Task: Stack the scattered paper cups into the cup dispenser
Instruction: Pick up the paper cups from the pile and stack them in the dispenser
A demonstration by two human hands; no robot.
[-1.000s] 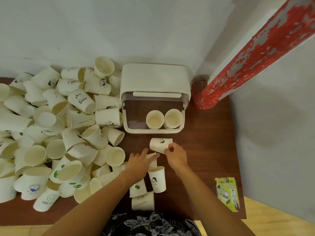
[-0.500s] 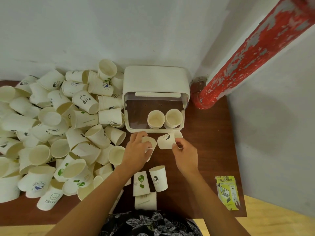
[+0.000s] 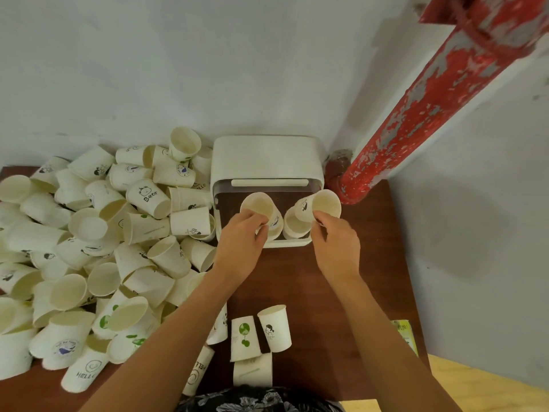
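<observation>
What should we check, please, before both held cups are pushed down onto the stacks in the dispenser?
1. Left hand grips the left cup at its rim: ok.
2. Right hand grips the right cup: ok.
3. Dispenser front open, two stacks showing: ok.
4. Left cup mouth up over the left stack: ok.
5. Right cup lined up with the right stack: not ok, it is tilted, mouth to the right.
6. Room left in the stacks: cannot tell.
</observation>
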